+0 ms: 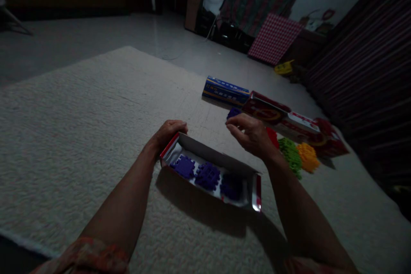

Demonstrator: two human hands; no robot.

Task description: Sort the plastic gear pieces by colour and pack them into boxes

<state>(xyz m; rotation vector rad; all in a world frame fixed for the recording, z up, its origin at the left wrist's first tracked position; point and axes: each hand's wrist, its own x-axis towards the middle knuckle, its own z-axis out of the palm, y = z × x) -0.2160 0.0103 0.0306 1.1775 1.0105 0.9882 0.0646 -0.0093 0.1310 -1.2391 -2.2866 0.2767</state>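
An open, shallow cardboard box [205, 147] with a red and white edge lies on the mat before me. Inside it sit purple interlocking blocks [208, 175] in a row, the rightmost in shadow. My left hand [170, 132] is wrapped round the box's far left corner. Over the mat beyond the box's right half hovers my right hand [248, 134], thumb and fingers drawn together, with nothing visible in them. Just behind its fingers is another purple block [233, 113], partly hidden. Red blocks [272, 136], green blocks [290, 156] and orange blocks [307, 157] lie beside the right wrist.
A blue box [225, 90] and a long red box [282, 115] stand end to end on the cream mat [105, 94]. Dark striped curtains [362, 60] hang at the right. Across the floor are a red checked cloth [274, 38] and a yellow object [284, 67].
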